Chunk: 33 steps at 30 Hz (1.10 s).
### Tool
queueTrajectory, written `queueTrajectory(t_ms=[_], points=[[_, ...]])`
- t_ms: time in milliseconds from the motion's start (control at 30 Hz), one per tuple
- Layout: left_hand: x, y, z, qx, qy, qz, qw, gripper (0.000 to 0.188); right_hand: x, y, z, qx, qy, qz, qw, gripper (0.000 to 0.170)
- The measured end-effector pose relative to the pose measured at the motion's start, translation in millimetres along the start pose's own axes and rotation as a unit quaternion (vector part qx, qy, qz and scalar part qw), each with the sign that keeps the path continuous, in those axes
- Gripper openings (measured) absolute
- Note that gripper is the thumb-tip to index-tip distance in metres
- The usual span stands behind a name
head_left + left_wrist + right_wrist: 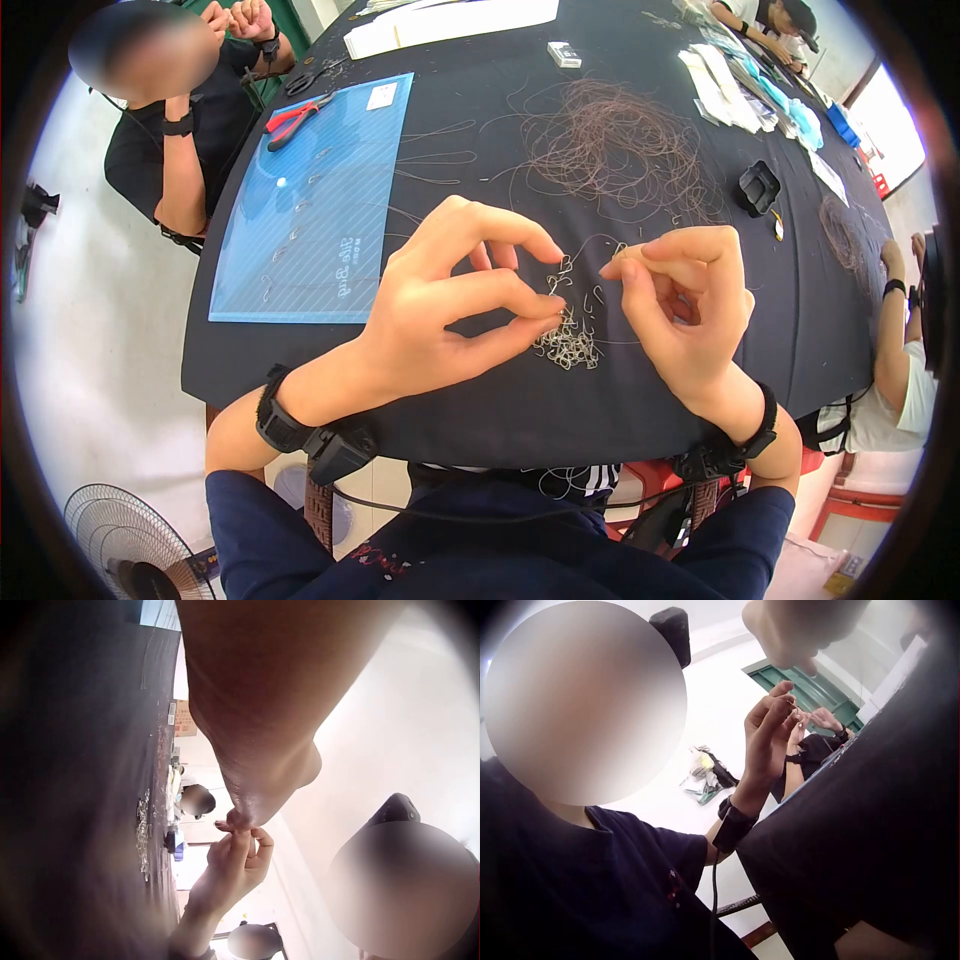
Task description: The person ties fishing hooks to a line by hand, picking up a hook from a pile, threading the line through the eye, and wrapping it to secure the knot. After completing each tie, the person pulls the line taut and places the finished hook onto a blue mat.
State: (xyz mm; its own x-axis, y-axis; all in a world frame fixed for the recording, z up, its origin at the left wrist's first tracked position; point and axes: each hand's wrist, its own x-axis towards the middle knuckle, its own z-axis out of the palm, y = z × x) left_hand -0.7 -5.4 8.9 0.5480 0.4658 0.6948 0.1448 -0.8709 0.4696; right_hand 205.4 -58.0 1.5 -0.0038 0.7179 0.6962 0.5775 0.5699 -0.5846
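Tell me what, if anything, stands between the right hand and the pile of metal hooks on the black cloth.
In the head view, only a thin line and a few loose hooks show between the right hand and the hook pile; nothing bulky does. The left hand is on the pile's other side.

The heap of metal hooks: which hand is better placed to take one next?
Probably the left hand: in the head view, its thumb and index fingertips appear right beside the heap of hooks, while the right hand appears farther off.
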Motion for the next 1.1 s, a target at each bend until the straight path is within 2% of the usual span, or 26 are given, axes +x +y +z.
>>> queueTrajectory(t_ms=[367,567,767,867,1000,1100], points=[[-1,-7,0,0.006,0.029,0.025,0.999,0.019,-3,-3,0,0.002,-0.011,-0.027,1.000,0.022],[1,-6,-1,0.019,0.038,0.026,0.999,0.020,-4,-2,2,0.014,-0.050,-0.037,0.998,0.024],[0,-4,-1,0.038,0.029,0.051,0.998,0.021,7,-13,-6,0.067,-0.193,0.092,0.975,0.018],[-1,-2,-1,0.044,0.029,0.062,0.997,0.022,6,-9,-2,0.248,-0.267,0.264,0.893,0.019],[-2,-4,0,0.049,0.032,0.070,0.996,0.023,2,-1,4,0.367,-0.288,0.306,0.830,0.019],[-2,-2,1,0.057,0.038,0.072,0.995,0.020,1,2,4,0.387,-0.277,0.292,0.830,0.018]])
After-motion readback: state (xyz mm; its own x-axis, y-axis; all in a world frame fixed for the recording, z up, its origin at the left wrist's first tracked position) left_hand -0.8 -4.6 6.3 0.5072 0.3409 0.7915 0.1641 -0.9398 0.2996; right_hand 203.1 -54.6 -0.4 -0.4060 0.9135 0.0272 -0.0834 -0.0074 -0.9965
